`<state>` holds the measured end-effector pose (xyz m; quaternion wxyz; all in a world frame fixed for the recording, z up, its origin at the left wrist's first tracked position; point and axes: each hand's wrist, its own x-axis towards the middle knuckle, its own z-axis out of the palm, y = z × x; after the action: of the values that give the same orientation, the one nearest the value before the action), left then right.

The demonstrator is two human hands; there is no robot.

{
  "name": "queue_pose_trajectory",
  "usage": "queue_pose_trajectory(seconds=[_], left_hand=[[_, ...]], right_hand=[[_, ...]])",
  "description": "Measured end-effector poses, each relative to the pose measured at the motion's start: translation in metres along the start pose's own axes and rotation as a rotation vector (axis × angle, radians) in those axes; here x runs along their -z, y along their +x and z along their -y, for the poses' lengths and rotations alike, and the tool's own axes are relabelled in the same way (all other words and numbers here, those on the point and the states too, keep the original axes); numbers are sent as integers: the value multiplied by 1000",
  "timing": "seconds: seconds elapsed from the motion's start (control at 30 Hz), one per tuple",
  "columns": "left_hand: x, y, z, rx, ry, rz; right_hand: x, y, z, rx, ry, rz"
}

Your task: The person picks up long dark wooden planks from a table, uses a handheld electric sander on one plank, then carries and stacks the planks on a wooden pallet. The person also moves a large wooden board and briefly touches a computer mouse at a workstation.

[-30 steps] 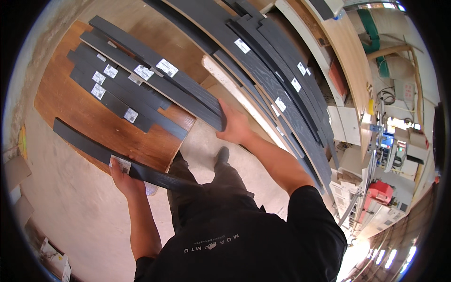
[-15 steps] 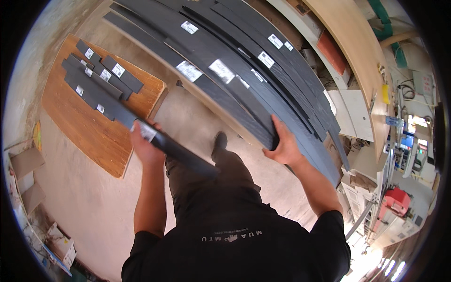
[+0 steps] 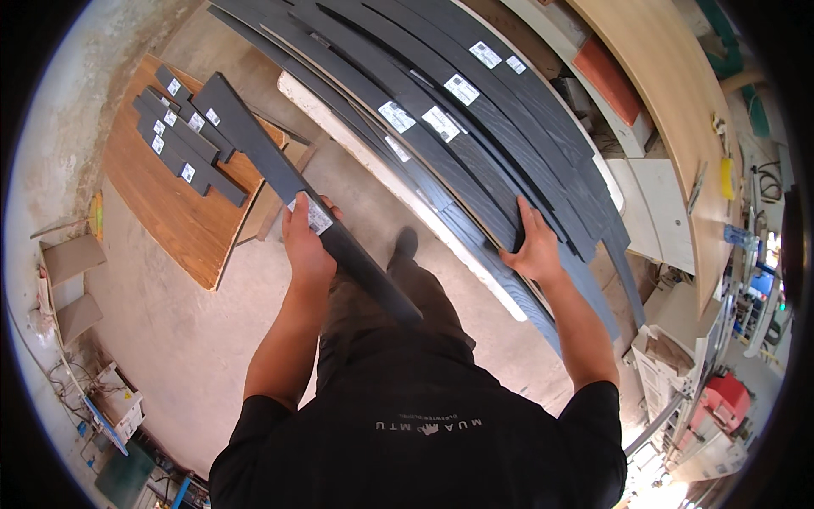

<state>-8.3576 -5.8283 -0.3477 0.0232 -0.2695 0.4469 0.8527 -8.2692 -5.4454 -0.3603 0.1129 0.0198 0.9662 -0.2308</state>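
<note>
- Head view: my left hand [image 3: 307, 246] is wrapped around a long dark grey plank [image 3: 298, 188], fingers curled over its top face and thumb on the near edge, right beside a white label [image 3: 318, 216] stuck on the board.
- From those fingers the plank runs up and away to the left, its far end over the wooden pallet [image 3: 174, 216]; the other end runs down past my wrist toward my trousers.
- Beyond the fingertips of that hand, on the pallet, lie several short dark planks [image 3: 182, 140], each with a small white label, side by side and touching.
- My right hand [image 3: 532, 246] is laid on the big stack of long dark boards [image 3: 475, 144], fingers spread over the top faces and curled on the near edge of one board; I cannot tell whether it is gripping or only resting.
- The stack fans away from those fingers up and to the left, white labels showing on several boards.
- Between my two hands there is bare concrete floor [image 3: 170, 339] and my shoe [image 3: 405, 243].
</note>
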Motion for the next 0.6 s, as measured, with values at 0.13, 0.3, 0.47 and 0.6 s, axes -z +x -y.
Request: queue_pose_trajectory(seconds=[0.13,0.3,0.47,0.6], left_hand=[[7,-2,7,-19,-29,-27],[10,0,11,-42,3,-44],[11,14,3,-49,-12,-46],[12,15,4,-58,-58,-16]], right_hand=[[-1,4,-4,30,-118,11],[0,5,0,29,-223,56],[-8,3,-5,-30,-175,117],[-12,1,-6,-40,-122,109]])
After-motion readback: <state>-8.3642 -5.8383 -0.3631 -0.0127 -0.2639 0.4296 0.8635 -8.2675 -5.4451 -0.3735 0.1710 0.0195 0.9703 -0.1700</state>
